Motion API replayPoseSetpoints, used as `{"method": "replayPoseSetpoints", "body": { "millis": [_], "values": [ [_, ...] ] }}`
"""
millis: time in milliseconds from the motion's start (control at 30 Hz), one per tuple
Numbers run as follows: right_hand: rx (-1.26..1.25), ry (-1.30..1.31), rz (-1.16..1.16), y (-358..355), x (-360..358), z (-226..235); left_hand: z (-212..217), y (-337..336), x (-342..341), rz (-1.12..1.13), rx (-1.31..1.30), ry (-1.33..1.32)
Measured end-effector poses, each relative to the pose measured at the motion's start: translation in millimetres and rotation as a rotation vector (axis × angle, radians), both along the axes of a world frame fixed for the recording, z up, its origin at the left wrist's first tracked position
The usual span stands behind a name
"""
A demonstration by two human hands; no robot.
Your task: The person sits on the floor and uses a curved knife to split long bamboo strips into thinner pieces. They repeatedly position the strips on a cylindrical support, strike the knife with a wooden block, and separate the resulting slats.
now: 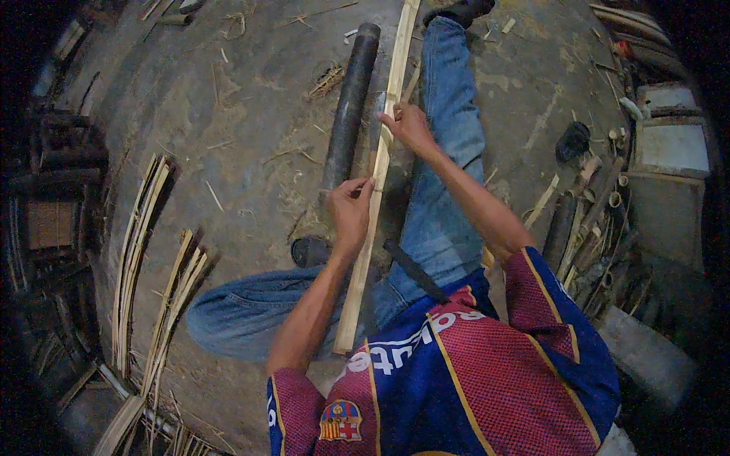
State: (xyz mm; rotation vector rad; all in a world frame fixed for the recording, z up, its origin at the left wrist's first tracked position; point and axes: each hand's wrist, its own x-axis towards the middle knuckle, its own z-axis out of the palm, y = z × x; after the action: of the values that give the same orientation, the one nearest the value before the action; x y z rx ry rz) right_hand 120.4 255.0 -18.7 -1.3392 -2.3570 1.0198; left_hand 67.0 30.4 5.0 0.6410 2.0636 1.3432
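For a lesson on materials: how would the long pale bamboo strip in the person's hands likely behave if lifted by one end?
The bamboo strip is long, thin and narrow, so it would probably flex and sag rather than stay straight. It looks light for its length; the left hand and right hand hold it with fingers only. Being flat, it is unlikely to roll, unlike the dark round pipe beside it.

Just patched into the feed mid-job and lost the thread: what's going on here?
A seated person holds a long pale bamboo strip lengthwise over their lap. The left hand pinches it near the middle; the right hand holds it farther up. A dark pipe-like pole lies on the dirt floor beside it, a dark tool handle rests by the right thigh, and bundles of split strips lie to the left.
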Motion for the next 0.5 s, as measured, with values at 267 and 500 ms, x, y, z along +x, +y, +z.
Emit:
{"method": "replayPoseSetpoints", "body": {
  "millis": [267, 500],
  "values": [
    [0.109, -0.134, -0.065, 21.9, -19.4, -46.3, 5.9, 4.3, 0.3, -0.013, 0.017, 0.006],
    [-0.627, 0.223, -0.201, 24.2, -13.7, 1.6, 2.3, 3.4, 4.4, 0.129, -0.008, -0.134]
  ]
}}
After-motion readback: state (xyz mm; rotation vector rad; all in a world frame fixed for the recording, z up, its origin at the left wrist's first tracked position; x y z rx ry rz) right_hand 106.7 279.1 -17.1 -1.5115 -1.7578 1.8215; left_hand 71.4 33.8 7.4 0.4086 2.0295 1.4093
